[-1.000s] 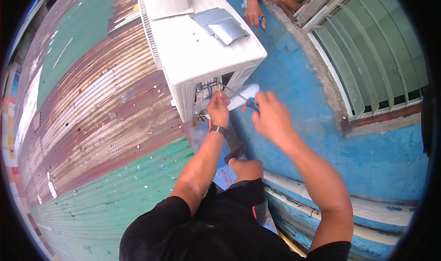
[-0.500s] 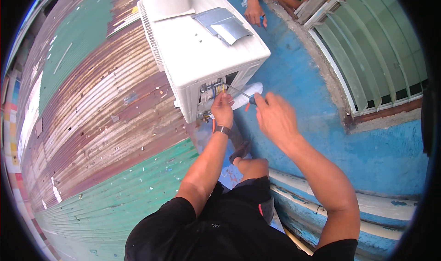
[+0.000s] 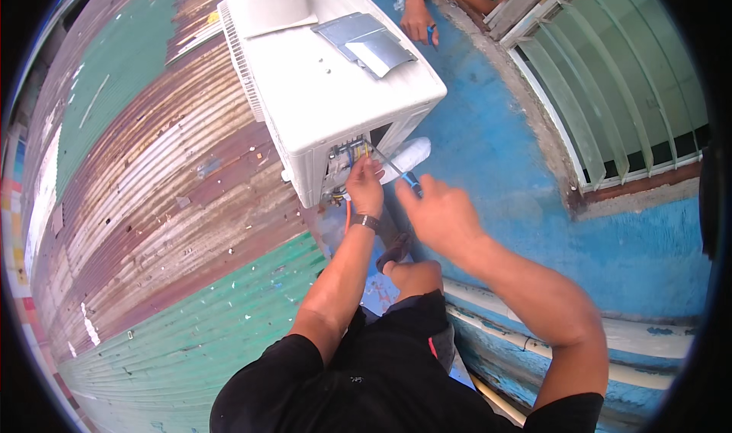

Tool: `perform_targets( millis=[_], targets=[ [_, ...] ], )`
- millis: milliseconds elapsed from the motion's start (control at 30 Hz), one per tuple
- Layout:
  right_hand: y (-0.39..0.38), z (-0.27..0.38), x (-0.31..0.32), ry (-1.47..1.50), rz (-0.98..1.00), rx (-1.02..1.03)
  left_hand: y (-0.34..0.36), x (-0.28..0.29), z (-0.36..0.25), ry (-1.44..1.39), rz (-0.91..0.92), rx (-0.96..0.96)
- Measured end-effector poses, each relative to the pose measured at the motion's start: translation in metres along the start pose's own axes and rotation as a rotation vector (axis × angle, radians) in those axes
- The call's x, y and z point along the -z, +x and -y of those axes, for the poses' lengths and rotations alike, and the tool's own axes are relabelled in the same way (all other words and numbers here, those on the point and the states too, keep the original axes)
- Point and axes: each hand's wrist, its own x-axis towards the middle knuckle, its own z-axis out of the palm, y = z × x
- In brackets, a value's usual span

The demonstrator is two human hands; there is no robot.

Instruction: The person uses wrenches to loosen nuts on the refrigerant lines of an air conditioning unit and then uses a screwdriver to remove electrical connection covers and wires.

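Rooftop: corrugated roofing (image 3: 152,227) (rusty), air-conditioner unit (image 3: 335,90)

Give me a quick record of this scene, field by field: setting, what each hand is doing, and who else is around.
setting: corrugated metal roof beside a blue wall with a louvred window
unit: white outdoor air-conditioner unit, side panel open, wires showing
left hand: left hand at the wiring in the opening; watch on the wrist
right hand: right hand grips a blue-handled screwdriver, tip aimed into the opening
on top of unit: loose grey metal cover
other person: another person's hand on the wall top, holding something blue
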Motion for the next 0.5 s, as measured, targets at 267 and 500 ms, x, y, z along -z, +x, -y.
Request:
perform_targets(
  millis=[267, 500],
  targets=[
    [0.007, -0.019, 0.019, 1.075, 0.268, -0.887, 0.000, -0.001, -0.001, -0.001, 0.020, -0.012],
    [0.018, 0.013, 0.028, -0.257, 0.347, 0.010, -0.006, 0.000, -0.007, 0.050, 0.027, -0.053]
  ],
)
